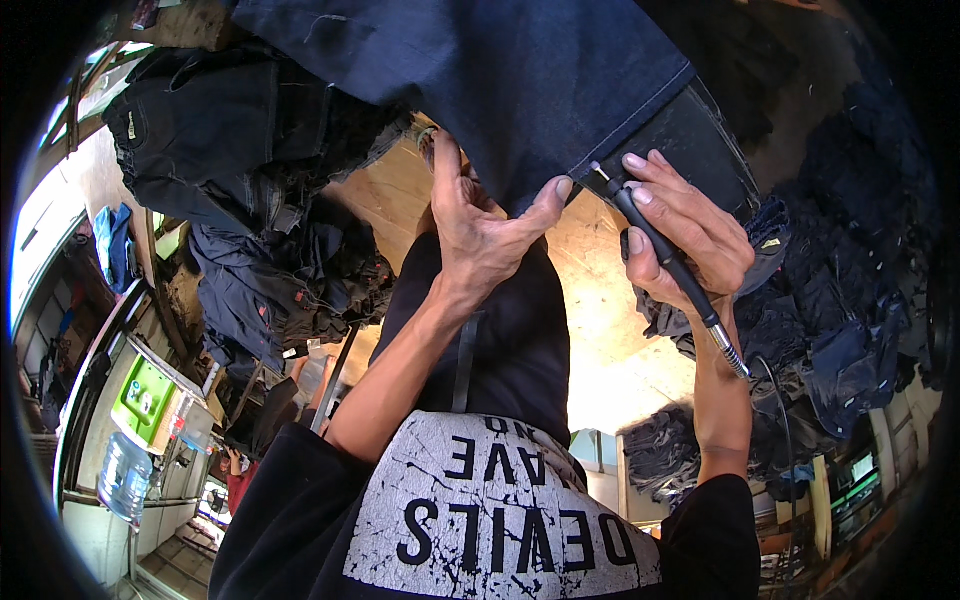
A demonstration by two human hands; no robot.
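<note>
A dark blue denim garment [560, 75] with a stitched edge spreads across the top of the view. At its lower corner my left hand [480, 240] holds the cloth, thumb on the near edge and the other fingers partly hidden behind it. My right hand [705, 235] grips a slim black pen-shaped rotary tool [655, 240], with a spring-like metal sleeve at its rear end. The tool's small pale tip is at the stitched edge; I cannot tell whether it touches the cloth. Past that edge lies a flat blackish piece [690, 145], its kind unclear.
Heaps of dark denim clothes [290, 270] lie at the left, and a larger pile [810, 300] at the right. A thin black cable [785, 410] hangs beside my right forearm. Further off at lower left are a water bottle [125, 478], a green tray [145, 400] and another person [240, 480].
</note>
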